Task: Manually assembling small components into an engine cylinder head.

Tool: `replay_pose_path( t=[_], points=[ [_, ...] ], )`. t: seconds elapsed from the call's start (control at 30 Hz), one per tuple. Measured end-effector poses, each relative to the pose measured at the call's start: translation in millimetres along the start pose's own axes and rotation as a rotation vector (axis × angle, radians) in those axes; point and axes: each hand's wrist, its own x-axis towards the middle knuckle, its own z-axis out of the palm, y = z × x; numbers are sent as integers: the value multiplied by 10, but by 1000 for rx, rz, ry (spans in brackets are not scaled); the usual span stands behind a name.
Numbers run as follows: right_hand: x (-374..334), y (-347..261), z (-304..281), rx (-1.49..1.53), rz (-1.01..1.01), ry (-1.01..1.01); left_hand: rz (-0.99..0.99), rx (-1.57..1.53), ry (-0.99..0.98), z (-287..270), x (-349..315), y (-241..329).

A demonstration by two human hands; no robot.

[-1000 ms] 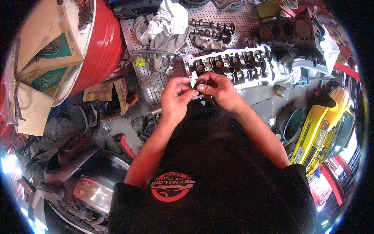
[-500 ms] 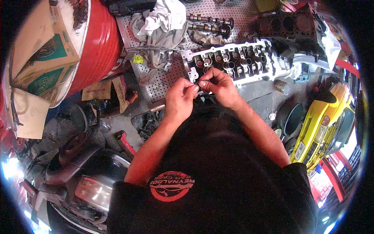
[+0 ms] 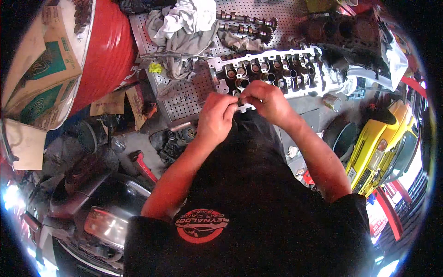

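Note:
Both my hands meet at the near left edge of a silvery engine cylinder head [image 3: 278,70], which lies on a perforated metal bench top [image 3: 177,102]. The fingers of my left hand [image 3: 216,116] are pinched together. Facing it, my right hand [image 3: 271,104] also has its thumb and fingers closed, tips almost touching the left ones. Something small and dark seems to sit between the fingertips, too small to name. Round bores and open valve pockets show along the head, just beyond my knuckles.
Two camshafts [image 3: 247,30] lie behind the head, beside grey and white rags [image 3: 187,23]. A dark engine block [image 3: 344,34] stands at the back right, a can [image 3: 331,102] below it. A red drum [image 3: 108,46] flanks the left; a yellow car [image 3: 380,147] is at right.
The view has shifted a little. My joined hands stay pinched and now overlap the near edge of the cylinder head slightly differently, the right hand more rolled over.

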Motion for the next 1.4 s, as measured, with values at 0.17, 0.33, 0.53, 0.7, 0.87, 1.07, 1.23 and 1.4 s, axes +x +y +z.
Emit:
replay_pose_path(
  t=[0.17,0.33,0.53,0.7,0.87,1.07,1.23,1.4],
  points=[
    [447,560,-111,-157,-72,25,394,550,157,227,662,-398],
    [615,1091,-110,-242,-97,-32,418,761,113,484,891,-624],
    [593,1153,-57,-316,-17,-112,323,867,50,577,846,-598],
    [579,1134,-85,-401,-63,-197,282,888,8,553,881,-611],
    [599,1130,-114,-420,-119,-219,221,911,-68,568,898,-565],
    [647,1045,-101,-478,-69,-284,195,892,-37,544,885,-563],
    [651,1030,-99,-340,-53,-324,98,816,-72,501,796,-547],
    [674,1008,-241,84,-120,-208,57,513,-60,238,779,-308]
  ],
)
